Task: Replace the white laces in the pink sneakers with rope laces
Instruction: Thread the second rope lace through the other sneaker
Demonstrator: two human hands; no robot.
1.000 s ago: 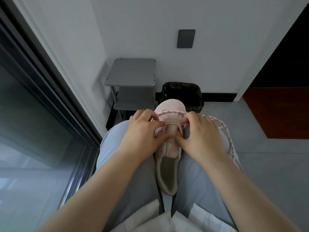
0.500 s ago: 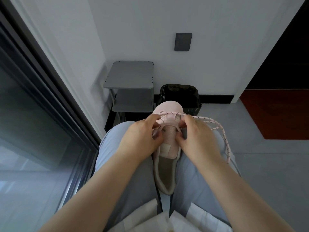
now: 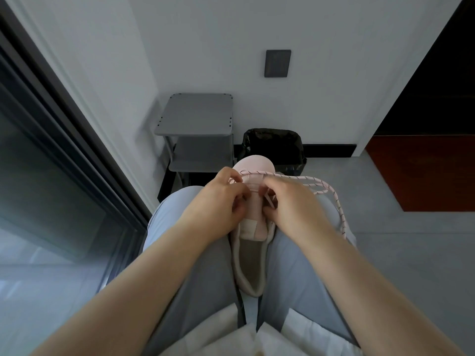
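Sneaker: pink sneaker [image 3: 253, 222] lies between the person's thighs, heel opening nearest the body, toe pointing away, tongue pressed flat under both hands.
Left hand: left hand [image 3: 218, 206] sits on the shoe's left flank, fingers curled and pinched together at the eyelet row; what they pinch is hidden, so I cannot tell whether it is lace or upper.
Right hand: right hand [image 3: 290, 209] sits on the right flank, directly across the tongue from the left, fingertips closed on a short pale end of the rope lace [image 3: 316, 181] beside the eyelets.
Lace run: just beyond both grips one speckled pink strand crosses the toe end of the lacing; from there loose strands loop out past the right hand and trail down over the right thigh.
Beyond the toe: black-lined bin [image 3: 273, 147] stands past the shoe's tip.
Left of bin: grey two-tier shelf [image 3: 196, 116] against the white wall.
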